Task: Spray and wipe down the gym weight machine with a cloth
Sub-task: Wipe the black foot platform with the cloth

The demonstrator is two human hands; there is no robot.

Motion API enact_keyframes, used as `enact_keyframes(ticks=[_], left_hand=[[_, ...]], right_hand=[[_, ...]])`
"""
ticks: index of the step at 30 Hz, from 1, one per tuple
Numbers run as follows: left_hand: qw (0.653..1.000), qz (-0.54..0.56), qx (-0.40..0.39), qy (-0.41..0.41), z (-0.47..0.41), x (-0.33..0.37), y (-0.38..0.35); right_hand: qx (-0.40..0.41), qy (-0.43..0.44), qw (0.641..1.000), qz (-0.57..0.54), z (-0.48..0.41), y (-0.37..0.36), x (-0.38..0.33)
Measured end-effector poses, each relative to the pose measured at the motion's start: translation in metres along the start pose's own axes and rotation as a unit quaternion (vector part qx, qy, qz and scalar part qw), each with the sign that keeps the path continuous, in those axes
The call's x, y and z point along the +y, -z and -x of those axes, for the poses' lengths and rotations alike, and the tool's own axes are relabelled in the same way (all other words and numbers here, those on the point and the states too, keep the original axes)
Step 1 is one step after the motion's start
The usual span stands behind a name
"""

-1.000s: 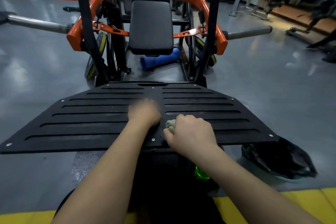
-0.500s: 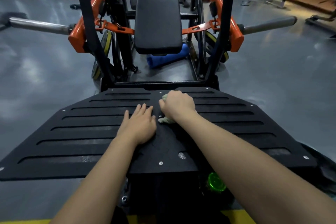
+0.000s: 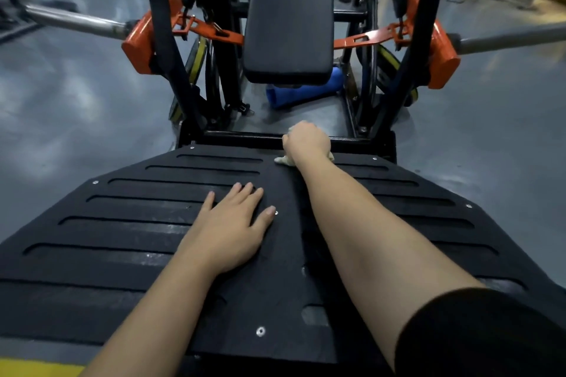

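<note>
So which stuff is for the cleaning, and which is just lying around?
For the job: cloth under the right hand; black footplate; left hand resting flat on it.
Just lying about: blue roll on the floor; yellow-rimmed weight plates.

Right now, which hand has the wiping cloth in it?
The right hand, bunched over the pale cloth at the far edge of the black footplate. The left hand lies flat nearer the camera, fingers straight, holding nothing.
</note>
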State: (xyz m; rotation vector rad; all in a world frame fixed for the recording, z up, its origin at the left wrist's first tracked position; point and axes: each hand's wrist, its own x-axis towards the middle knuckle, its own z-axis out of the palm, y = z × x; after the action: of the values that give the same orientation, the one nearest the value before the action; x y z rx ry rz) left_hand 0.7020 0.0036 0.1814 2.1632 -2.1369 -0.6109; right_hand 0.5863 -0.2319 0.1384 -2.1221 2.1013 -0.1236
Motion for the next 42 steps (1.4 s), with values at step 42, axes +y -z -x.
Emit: enact_keyframes(ticks=[42], left_hand=[[0.997, 0.028, 0.044, -0.053, 0.007, -0.029, 0.036]], right_hand=[[-0.046, 0.066, 0.997, 0.006, 0.326, 0.095, 0.015]])
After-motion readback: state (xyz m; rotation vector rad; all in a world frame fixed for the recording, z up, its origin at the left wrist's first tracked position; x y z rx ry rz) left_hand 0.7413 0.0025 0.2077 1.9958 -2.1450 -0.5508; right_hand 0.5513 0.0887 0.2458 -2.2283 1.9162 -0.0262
